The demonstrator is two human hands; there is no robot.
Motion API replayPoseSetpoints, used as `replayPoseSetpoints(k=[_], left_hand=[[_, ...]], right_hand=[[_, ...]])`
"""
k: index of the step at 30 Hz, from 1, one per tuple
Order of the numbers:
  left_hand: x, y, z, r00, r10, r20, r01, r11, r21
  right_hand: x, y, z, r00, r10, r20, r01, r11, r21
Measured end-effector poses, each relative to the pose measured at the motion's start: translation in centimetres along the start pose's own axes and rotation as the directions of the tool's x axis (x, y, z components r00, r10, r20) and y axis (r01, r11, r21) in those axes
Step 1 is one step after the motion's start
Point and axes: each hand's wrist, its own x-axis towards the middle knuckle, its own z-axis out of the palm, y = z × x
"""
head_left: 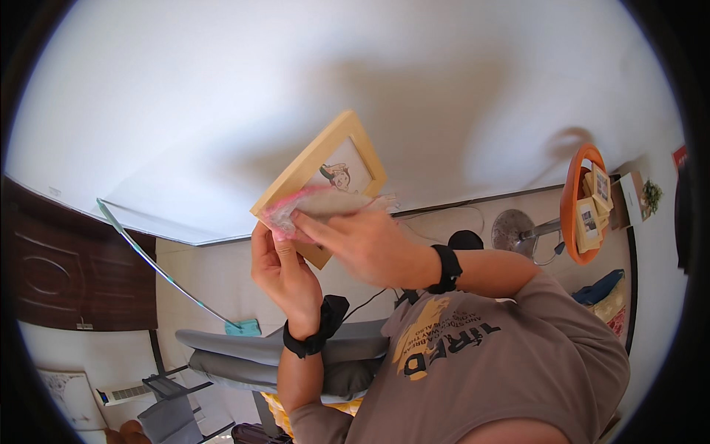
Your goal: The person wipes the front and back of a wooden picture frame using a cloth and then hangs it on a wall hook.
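Note:
My left hand [285,274] grips a light wooden picture frame [310,159] by its lower corner, with the thumb in front. The frame is held up tilted before a white wall and has a small drawing [339,175] of a cartoon figure inside. My right hand [373,248] presses a crumpled whitish cloth with pink edges [314,207] against the front of the frame, index finger pointing left. The cloth and hand hide the frame's lower part. Both wrists wear black bands.
An orange round stool [571,200] on a metal base, at right, holds several small framed pictures [589,222]. A teal mop [242,328] leans on the wall at left, near a dark wooden door [81,274]. A grey padded board [274,351] lies below my hands.

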Motion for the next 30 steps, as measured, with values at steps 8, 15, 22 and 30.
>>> replayPoseSetpoints(k=[8, 15, 22, 30], left_hand=[[-0.1, 0.5, -0.1, 0.999, -0.053, -0.011, 0.051, 0.991, -0.127], [-0.4, 0.3, 0.1, 1.000, -0.014, 0.022, 0.015, 0.999, -0.043], [-0.5, 0.3, 0.3, 0.999, 0.031, 0.022, -0.033, 0.997, 0.076], [-0.3, 0.4, 0.1, 0.998, 0.057, -0.024, -0.057, 0.998, -0.004]], right_hand=[[0.0, 2.7, -1.4, 0.960, 0.153, -0.233, -0.147, 0.988, 0.044], [0.2, 3.2, -1.6, 0.900, 0.361, -0.245, -0.347, 0.933, 0.098], [0.5, -0.4, -0.4, 0.976, 0.165, -0.139, -0.137, 0.972, 0.188], [1.2, -1.4, 0.0, 0.982, 0.170, -0.087, -0.064, 0.723, 0.688]])
